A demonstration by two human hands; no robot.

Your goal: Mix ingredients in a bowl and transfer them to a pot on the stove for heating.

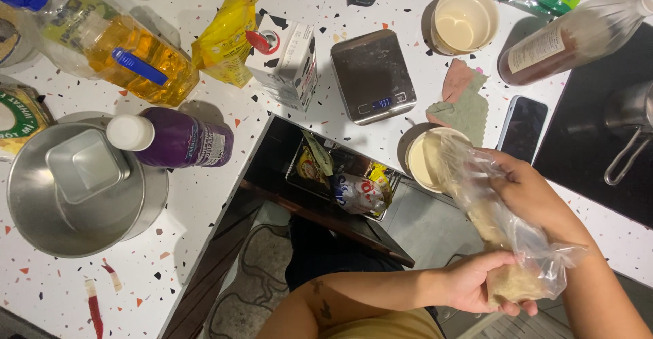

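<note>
A clear plastic bag (486, 206) holding a pale, crumbly powder is tilted with its open mouth over a cream-coloured cup (423, 162) on the counter. My left hand (479, 281) grips the bag's lower, filled end from below. Higher up, my right hand (527, 189) clasps the bag's middle. The cup's contents are partly hidden by the bag's mouth.
A small steel kitchen scale (373, 75), a second cream cup (464, 21), a dark phone (522, 125), a green and pink cloth (464, 99), a brown bottle (578, 36), a milk carton (289, 63), an oil bottle (115, 43), a purple bottle (173, 138) and a steel pot (78, 189) surround the corner. A black cooktop (605, 135) lies right.
</note>
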